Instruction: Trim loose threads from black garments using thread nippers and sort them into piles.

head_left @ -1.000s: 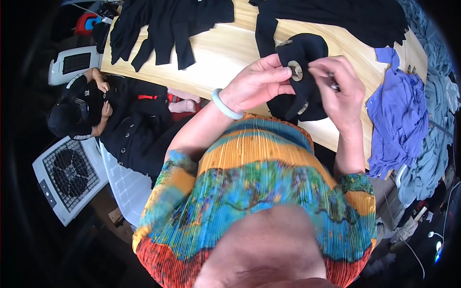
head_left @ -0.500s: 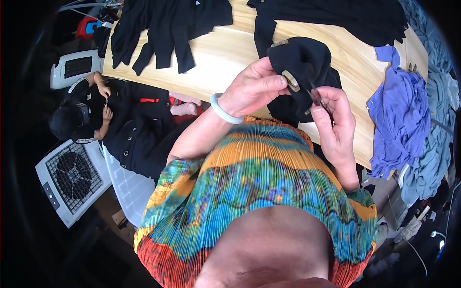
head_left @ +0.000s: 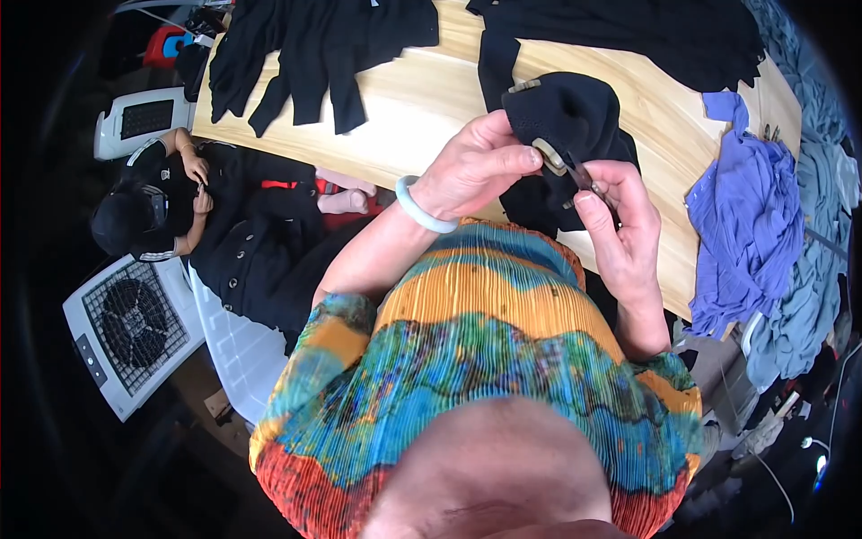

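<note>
My left hand [head_left: 471, 171], with a pale bangle [head_left: 420, 207] on its wrist, pinches a black knit garment [head_left: 575, 108] between thumb and fingers. Right by my left thumb tip sits a large tan button [head_left: 548, 154] on that fabric. Another tan button [head_left: 524, 86] shows higher up on the garment's edge. Small dark thread snips [head_left: 582, 176] are gripped in my right hand [head_left: 628, 225], their pointed end at the cloth just right of the button. Whether the blades touch a thread is too small to tell. The lower part of the garment hangs behind my hands.
More black garments [head_left: 620, 36] lie along the far side of the wooden table [head_left: 404, 99]. A purple garment [head_left: 745, 207] drapes over its right end, beside grey-blue cloth [head_left: 795, 305]. At left, a co-worker [head_left: 135, 211] handles black buttoned fabric near a white fan unit [head_left: 135, 323].
The snips have shifted slightly left, closer to the button by my left thumb. My left hand and the garment have dropped a little.
</note>
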`<move>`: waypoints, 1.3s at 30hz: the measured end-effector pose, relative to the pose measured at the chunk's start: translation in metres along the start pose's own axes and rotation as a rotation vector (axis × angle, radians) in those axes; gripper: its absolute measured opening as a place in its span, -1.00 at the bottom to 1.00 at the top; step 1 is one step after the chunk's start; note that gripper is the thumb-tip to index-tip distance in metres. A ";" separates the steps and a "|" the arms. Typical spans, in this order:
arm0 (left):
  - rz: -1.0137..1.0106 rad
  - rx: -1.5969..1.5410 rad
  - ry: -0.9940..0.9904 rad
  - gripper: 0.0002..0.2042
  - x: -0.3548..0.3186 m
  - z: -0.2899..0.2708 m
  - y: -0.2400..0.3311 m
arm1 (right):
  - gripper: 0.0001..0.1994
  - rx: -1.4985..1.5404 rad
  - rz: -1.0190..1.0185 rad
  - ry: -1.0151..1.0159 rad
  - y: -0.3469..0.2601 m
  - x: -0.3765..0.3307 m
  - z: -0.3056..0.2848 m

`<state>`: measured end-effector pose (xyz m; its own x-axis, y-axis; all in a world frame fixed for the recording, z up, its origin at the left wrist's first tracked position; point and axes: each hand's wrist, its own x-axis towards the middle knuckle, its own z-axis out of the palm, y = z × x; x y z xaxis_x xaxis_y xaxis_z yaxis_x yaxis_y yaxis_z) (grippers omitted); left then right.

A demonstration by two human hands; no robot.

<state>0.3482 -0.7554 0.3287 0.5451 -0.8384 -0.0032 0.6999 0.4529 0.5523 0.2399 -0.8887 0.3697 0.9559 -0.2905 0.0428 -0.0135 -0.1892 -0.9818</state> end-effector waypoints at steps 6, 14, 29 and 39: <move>-0.038 0.034 0.037 -0.73 0.000 0.000 -0.002 | -0.83 0.015 -0.019 0.010 0.002 0.002 0.003; -0.104 -0.041 0.051 -0.70 -0.003 -0.006 -0.002 | -0.88 0.077 0.096 0.055 0.000 0.005 0.006; -0.317 -0.104 0.217 -0.85 0.010 -0.008 0.006 | -0.94 0.094 0.032 0.188 0.028 0.052 -0.004; -0.232 -0.175 0.312 -0.78 0.027 -0.022 0.007 | -0.68 0.377 0.213 0.010 0.035 0.035 0.016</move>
<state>0.3772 -0.7682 0.3141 0.4590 -0.8041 -0.3777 0.8734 0.3305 0.3578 0.2774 -0.8905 0.3338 0.9406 -0.2950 -0.1680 -0.1004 0.2308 -0.9678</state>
